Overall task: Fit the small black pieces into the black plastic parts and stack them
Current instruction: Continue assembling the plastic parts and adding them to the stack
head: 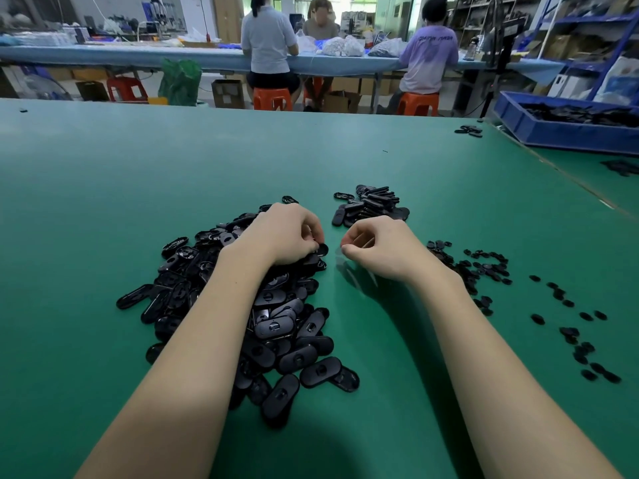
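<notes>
A big heap of black oval plastic parts (276,326) lies on the green table (103,202) under my left forearm. My left hand (288,235) rests on the heap's far edge, its fingers curled round one black plastic part (321,250). My right hand (377,250) hovers just right of it, a small gap apart, with fingers and thumb curled; no piece shows between them. Small black pieces (484,267) are scattered to the right of my right wrist. A smaller pile of stacked parts (373,203) sits just beyond both hands.
More small pieces (570,330) trail off to the near right. A blue bin (553,134) holding black parts stands at the far right, with a few loose parts (468,130) beside it. Three people sit on orange stools at a bench beyond the table.
</notes>
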